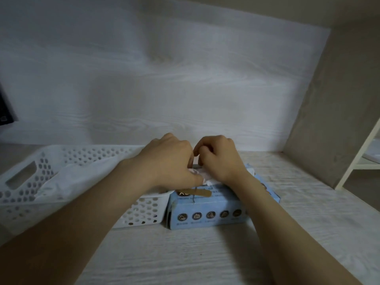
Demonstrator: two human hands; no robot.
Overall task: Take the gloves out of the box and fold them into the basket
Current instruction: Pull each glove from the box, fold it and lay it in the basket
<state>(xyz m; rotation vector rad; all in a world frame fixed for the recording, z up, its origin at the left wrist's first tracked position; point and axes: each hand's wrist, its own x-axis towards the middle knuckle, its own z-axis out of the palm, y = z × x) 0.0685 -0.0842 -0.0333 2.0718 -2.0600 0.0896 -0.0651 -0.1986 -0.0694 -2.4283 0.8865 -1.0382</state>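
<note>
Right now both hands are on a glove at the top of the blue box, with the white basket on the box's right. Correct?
One error: the head view shows the white basket left of the blue box, not right. The rest holds: left hand and right hand both grip a white glove at the box top.

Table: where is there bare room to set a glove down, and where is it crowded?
Bare table lies near the camera, between the forearms, and right of the box toward the side wall. Crowded: over the box, where the left hand and right hand grip a glove, with the basket close at its left.
</note>
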